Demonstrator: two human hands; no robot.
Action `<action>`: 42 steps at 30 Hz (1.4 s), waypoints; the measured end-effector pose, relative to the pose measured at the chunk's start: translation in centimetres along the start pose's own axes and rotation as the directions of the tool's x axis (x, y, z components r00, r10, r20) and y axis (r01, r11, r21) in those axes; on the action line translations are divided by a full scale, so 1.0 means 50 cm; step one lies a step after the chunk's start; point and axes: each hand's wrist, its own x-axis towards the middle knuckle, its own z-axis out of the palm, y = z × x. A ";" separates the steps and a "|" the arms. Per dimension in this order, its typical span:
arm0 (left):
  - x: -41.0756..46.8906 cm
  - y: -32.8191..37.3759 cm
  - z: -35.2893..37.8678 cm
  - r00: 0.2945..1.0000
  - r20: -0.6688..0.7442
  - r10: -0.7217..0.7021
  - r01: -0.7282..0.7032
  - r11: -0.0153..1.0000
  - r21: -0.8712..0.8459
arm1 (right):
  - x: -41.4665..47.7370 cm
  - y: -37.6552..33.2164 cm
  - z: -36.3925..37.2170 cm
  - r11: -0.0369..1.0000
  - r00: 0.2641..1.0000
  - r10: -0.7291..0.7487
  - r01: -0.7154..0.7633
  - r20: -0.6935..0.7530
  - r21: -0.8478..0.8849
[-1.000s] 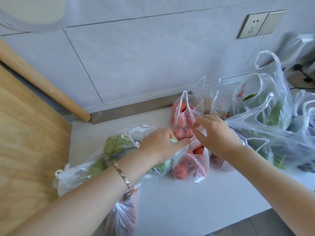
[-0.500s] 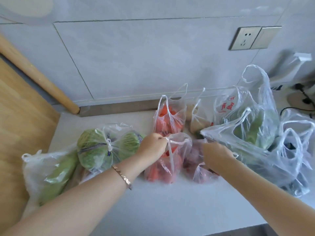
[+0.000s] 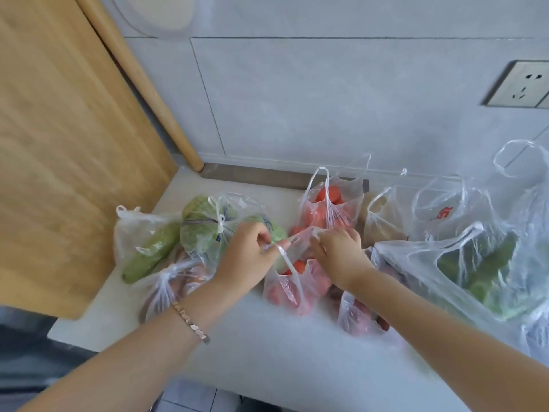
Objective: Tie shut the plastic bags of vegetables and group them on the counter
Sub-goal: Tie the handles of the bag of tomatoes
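Observation:
A small clear bag of red tomatoes lies in the middle of the white counter. My left hand pinches one of its thin handles, the strip looped round a finger. My right hand grips the other handle at the bag's mouth, close beside the left hand. Behind it stands a second tomato bag with its handles up and loose. To the left lie a knotted bag of green cabbage, a bag with a green gourd and a tied bag of brownish vegetables.
A wooden board leans against the wall on the left. Large open bags of green vegetables crowd the right side, with a small purple-red bag under my right forearm. A wall socket sits upper right. The counter's front edge runs near my forearms.
My right hand has moved left from the purple bag to the tomato bag's mouth and taken its handle. The camera has swung left; my left hand still holds its handle.

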 end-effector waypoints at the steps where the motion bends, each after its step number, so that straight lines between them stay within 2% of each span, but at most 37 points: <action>1: -0.001 -0.011 -0.004 0.997 -0.059 -0.056 0.054 0.998 -0.025 | -0.005 -0.011 -0.011 0.990 0.999 0.022 -0.019 -0.027 0.136; 3: -0.007 -0.028 -0.009 0.974 -0.049 -0.220 0.210 0.965 -0.157 | -0.012 -0.031 -0.032 0.939 0.997 0.077 -0.070 -0.009 0.336; 6: -0.019 -0.042 -0.010 0.916 0.015 -0.401 0.362 0.811 -0.459 | -0.024 -0.055 -0.045 0.896 0.987 0.096 -0.141 0.127 0.422; 10: -0.031 -0.038 -0.025 0.875 0.184 -0.447 0.440 0.578 -0.687 | -0.043 -0.067 -0.043 0.815 0.971 0.060 -0.182 0.232 0.550; 11: -0.035 -0.040 -0.032 0.869 0.239 -0.433 0.462 0.534 -0.708 | -0.047 -0.067 -0.040 0.762 0.965 0.085 -0.223 0.247 0.608; 12: -0.040 -0.042 -0.040 0.867 0.276 -0.415 0.477 0.531 -0.701 | -0.050 -0.067 -0.037 0.686 0.956 0.117 -0.275 0.270 0.674; 14: -0.046 -0.056 -0.054 0.878 0.326 -0.351 0.478 0.618 -0.624 | -0.055 -0.065 -0.024 0.489 0.919 0.151 -0.390 0.365 0.780; 16: -0.048 -0.069 -0.064 0.886 0.395 -0.244 0.439 0.717 -0.542 | -0.060 -0.067 -0.012 0.373 0.880 0.082 -0.462 0.467 0.805; 17: -0.045 -0.077 -0.064 0.872 0.458 -0.172 0.413 0.759 -0.502 | -0.057 -0.068 -0.001 0.364 0.861 0.041 -0.485 0.506 0.795; 20: -0.038 -0.088 -0.045 0.772 0.635 0.025 0.293 0.872 -0.391 | -0.045 -0.084 0.031 0.350 0.806 -0.064 -0.534 0.588 0.770; 22: -0.032 -0.089 -0.023 0.738 0.669 0.086 0.235 0.897 -0.374 | -0.035 -0.092 0.042 0.311 0.812 -0.032 -0.546 0.583 0.777; 23: -0.028 -0.088 -0.016 0.736 0.671 0.090 0.248 0.887 -0.391 | -0.032 -0.094 0.042 0.324 0.815 -0.007 -0.546 0.579 0.773; 24: -0.024 -0.089 -0.010 0.733 0.674 0.088 0.272 0.870 -0.410 | -0.031 -0.095 0.040 0.379 0.815 0.018 -0.541 0.579 0.751; 26: -0.018 -0.092 0.000 0.748 0.658 0.092 0.234 0.891 -0.390 | -0.030 -0.088 0.040 0.611 0.824 0.102 -0.494 0.557 0.619; 27: -0.017 -0.096 0.003 0.762 0.641 0.091 0.183 0.919 -0.349 | -0.030 -0.074 0.047 0.687 0.843 0.173 -0.473 0.509 0.552; 28: -0.015 -0.101 0.007 0.779 0.621 0.086 0.147 0.938 -0.314 | -0.032 -0.062 0.053 0.691 0.858 0.260 -0.486 0.443 0.535; 30: -0.013 -0.112 0.008 0.828 0.557 0.060 0.151 0.934 -0.324 | -0.041 -0.036 0.064 0.543 0.832 0.409 -0.551 0.374 0.633; 32: -0.011 -0.129 0.004 0.845 0.534 0.032 0.202 0.905 -0.374 | -0.054 -0.010 0.076 0.258 0.765 0.479 -0.592 0.431 0.764; 33: -0.011 -0.138 0.003 0.841 0.541 0.015 0.244 0.882 -0.403 | -0.059 0.003 0.086 0.077 0.721 0.495 -0.592 0.485 0.802; 34: -0.012 -0.143 0.002 0.826 0.564 -0.002 0.317 0.829 -0.460 | -0.063 0.013 0.099 -0.114 0.680 0.489 -0.572 0.547 0.813; 35: -0.011 -0.144 0.002 0.799 0.600 -0.028 0.425 0.733 -0.531 | -0.066 0.021 0.115 -0.281 0.647 0.472 -0.533 0.599 0.798; 36: -0.013 -0.140 0.003 0.758 0.651 -0.043 0.523 0.638 -0.566 | -0.069 0.023 0.131 -0.407 0.622 0.467 -0.480 0.628 0.777; 37: -0.013 -0.130 0.004 0.709 0.702 -0.071 0.591 0.604 -0.535 | -0.067 0.024 0.145 -0.488 0.598 0.477 -0.429 0.644 0.760; 38: -0.013 -0.121 0.005 0.656 0.746 -0.111 0.605 0.668 -0.433 | -0.066 0.022 0.157 -0.548 0.571 0.491 -0.384 0.657 0.743; 39: -0.010 -0.113 0.006 0.614 0.776 -0.142 0.532 0.801 -0.275 | -0.064 0.021 0.164 -0.580 0.551 0.505 -0.354 0.664 0.734; 40: -0.007 -0.109 0.006 0.599 0.787 -0.145 0.389 0.912 -0.128 | -0.063 0.020 0.167 -0.585 0.545 0.511 -0.347 0.665 0.733; 42: -0.002 -0.102 0.002 0.647 0.761 -0.035 0.122 0.991 -0.057 | -0.061 0.017 0.162 -0.506 0.579 0.507 -0.400 0.639 0.764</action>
